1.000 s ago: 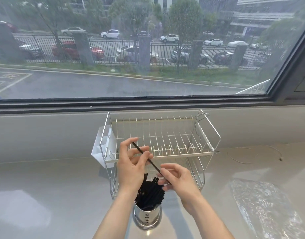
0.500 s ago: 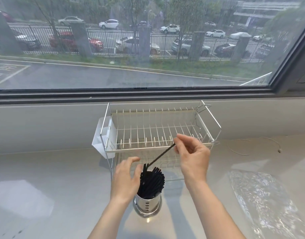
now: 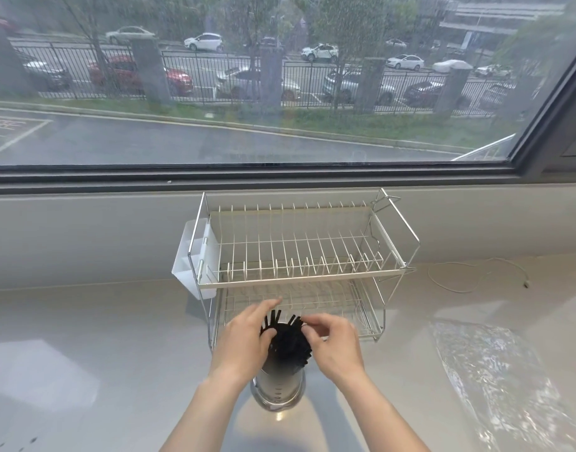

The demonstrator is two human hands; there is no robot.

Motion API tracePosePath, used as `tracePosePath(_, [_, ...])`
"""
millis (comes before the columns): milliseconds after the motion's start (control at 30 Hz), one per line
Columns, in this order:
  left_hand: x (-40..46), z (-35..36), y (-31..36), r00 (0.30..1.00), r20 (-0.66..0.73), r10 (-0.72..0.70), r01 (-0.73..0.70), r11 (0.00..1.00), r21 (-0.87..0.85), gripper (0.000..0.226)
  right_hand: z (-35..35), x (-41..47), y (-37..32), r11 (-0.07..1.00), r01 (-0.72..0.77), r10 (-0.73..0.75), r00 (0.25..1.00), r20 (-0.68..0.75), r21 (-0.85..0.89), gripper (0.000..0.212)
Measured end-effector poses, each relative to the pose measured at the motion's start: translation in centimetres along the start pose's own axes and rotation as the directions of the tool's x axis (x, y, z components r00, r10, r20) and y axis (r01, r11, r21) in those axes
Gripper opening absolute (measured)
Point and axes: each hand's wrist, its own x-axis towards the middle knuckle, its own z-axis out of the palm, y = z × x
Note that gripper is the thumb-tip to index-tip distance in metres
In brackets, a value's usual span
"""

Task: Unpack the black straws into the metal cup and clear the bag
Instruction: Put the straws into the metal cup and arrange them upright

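Forearms enter from the bottom edge and meet over the metal cup (image 3: 278, 388), which stands on the pale desk (image 3: 84, 337) nearest the camera. The cup is crammed with black straws (image 3: 288, 340), their tops fanning above the rim, so the unpacking looks close to finished, as far as can be judged. The left hand (image 3: 244, 342) cups the near left side of the bundle with its grip fairly wide, fingers spread along the straws. The right hand (image 3: 334, 344) has its fingertips (image 3: 308, 324) pinched narrow at the top right of the bundle; whether a single straw sits between them cannot be told, since dark straw blurs into dark straw there. To the right, well apart from the cup, the clear plastic bag (image 3: 495, 380) lies flat and crumpled on the desk, partly cut off by the frame edge; it appears empty, though glare hides its contents, and it is not yet cleared away. Behind the cup stands a two-tier wire dish rack (image 3: 299, 252), whose lower shelf the hands partly cover.
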Motion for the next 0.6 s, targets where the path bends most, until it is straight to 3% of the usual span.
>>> tracePosePath(167, [0.8, 0.4, 0.7, 1.0, -0.016, -0.02, 0.021, 0.998, 0.061, 0.01, 0.8, 0.2, -0.2, 1.0, 0.003, -0.003, 1.0, -0.027, 0.005, 0.01])
tracePosePath(400, [1.3, -0.6, 0.5, 0.975, -0.221, -0.016, 0.002, 0.998, -0.061, 0.01, 0.9, 0.4, -0.4, 0.99, 0.095, -0.096, 0.995, -0.011, -0.103, 0.007])
tracePosePath(500, [2.1, -2.7, 1.1, 0.913, -0.384, -0.139, 0.055, 0.973, -0.223, 0.012, 0.5, 0.5, -1.0, 0.994, 0.098, -0.103, 0.988, -0.114, -0.047, 0.008])
tracePosePath(600, [2.8, -5.0, 1.3, 0.828, -0.486, -0.279, 0.025, 0.885, -0.465, 0.014, -1.0, 1.2, -2.4, 0.979, 0.133, -0.089, 0.961, -0.264, 0.156, 0.013])
